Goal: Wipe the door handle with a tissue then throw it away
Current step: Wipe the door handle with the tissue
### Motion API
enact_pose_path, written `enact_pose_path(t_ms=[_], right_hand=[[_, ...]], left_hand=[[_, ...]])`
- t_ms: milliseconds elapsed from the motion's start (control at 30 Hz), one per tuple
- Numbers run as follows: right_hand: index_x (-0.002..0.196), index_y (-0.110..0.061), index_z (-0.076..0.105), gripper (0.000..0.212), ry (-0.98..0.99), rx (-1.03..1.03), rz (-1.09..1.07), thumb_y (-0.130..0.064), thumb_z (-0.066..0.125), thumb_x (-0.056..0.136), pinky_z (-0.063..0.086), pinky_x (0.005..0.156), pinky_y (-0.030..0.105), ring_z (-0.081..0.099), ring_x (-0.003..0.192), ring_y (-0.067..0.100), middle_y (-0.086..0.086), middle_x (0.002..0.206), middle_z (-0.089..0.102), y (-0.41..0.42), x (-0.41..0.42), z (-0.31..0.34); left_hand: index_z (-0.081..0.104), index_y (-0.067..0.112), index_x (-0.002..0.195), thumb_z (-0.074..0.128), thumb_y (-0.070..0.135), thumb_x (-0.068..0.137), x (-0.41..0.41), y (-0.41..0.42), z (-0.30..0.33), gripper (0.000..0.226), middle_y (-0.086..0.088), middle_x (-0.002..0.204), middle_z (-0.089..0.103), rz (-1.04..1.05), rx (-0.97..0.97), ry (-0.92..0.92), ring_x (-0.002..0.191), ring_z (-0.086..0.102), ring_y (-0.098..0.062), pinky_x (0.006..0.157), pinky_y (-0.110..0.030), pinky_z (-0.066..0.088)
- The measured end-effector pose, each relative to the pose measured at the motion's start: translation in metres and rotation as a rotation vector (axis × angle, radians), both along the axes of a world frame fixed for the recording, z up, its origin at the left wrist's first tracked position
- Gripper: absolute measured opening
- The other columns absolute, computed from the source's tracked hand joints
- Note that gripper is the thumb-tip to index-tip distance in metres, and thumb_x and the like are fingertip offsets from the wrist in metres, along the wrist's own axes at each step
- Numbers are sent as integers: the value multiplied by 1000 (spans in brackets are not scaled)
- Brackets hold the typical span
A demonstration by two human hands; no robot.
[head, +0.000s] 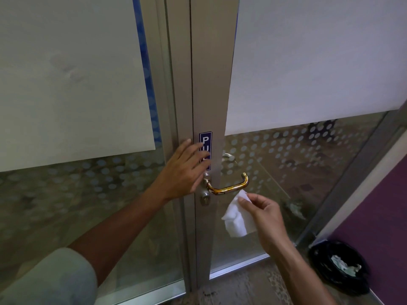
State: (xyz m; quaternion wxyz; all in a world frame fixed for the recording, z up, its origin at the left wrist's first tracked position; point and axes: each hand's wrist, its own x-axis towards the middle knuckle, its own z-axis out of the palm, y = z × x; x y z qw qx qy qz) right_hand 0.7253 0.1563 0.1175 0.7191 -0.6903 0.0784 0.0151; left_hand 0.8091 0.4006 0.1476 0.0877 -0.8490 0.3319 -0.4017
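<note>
Head camera looks down, close to the door handle (229, 187).

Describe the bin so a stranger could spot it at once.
Follow the glass door down to the floor at its right, where a purple wall begins. The bin sits low in that corner. It is the only dark round thing there, lined with a black bag and holding crumpled pale paper.

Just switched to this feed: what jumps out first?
The white tissue, pinched in the right hand, hangs just below the brass-coloured door handle at centre. The left hand lies flat on the door frame, half covering a blue PULL sign. A black bin sits bottom right.
</note>
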Motion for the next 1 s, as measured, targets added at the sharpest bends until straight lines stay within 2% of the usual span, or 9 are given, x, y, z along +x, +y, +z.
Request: enact_pose_path(t_ms=[100,200,333,433,533,633,733,900,1000], right_hand=[[92,-18,80,10,-30,-41,-53,-23,71,91,57,66,28,72,73,11,1,85,80,2,9,10],[89,-26,79,10,-83,-152,-98,-29,70,92,60,73,36,73,81,12,-5,84,79,5,20,18],[112,-19,76,25,-213,-463,-120,-33,64,95,62,80,41,70,91,9,-2,107,76,9,36,29],[119,-10,72,26,-397,-823,-133,-18,62,97,59,86,38,66,93,15,5,107,72,19,48,35],[92,-12,74,19,-498,-1109,-106,-9,57,97,50,65,33,59,74,19,5,87,65,39,61,40],[69,-18,56,25,-419,-1311,-15,-8,53,91,35,58,29,54,68,24,-1,66,51,65,69,38],[86,-11,68,12,-313,-1306,123,-13,58,90,35,60,30,55,72,29,9,81,67,87,75,30],[90,-8,68,28,-146,-1124,258,-32,55,93,55,66,38,67,79,31,13,89,68,94,80,28],[80,-10,63,18,-82,-1061,310,-22,51,86,42,52,28,61,72,26,12,88,66,88,82,31]], left_hand=[[49,6,145,64,37,89,8,5,6,66,-21,157,41,171,162,-14,149,26,-41,124,-55,8],[23,4,158,49,45,95,15,5,2,80,-21,167,14,293,242,-57,154,6,-41,124,-55,-11],[9,2,160,38,51,96,24,6,-2,85,-22,168,4,382,323,-164,154,-2,-40,122,-57,-14],[8,2,160,30,51,96,28,6,-5,83,-22,168,4,373,355,-211,154,0,-41,122,-59,-14],[10,2,160,17,45,97,29,5,-6,77,-22,168,5,348,349,-238,154,2,-41,122,-60,-15],[10,0,159,11,41,97,29,4,-5,75,-23,167,4,316,333,-249,155,6,-41,123,-60,-12],[10,0,159,21,46,98,28,4,-6,77,-24,167,2,300,308,-257,154,4,-42,123,-59,-9],[10,1,160,18,46,97,29,4,-5,78,-22,168,6,302,307,-259,154,6,-43,123,-58,-8],[11,1,160,12,42,97,29,4,-5,75,-21,168,8,293,302,-275,154,11,-40,123,-58,-8]])
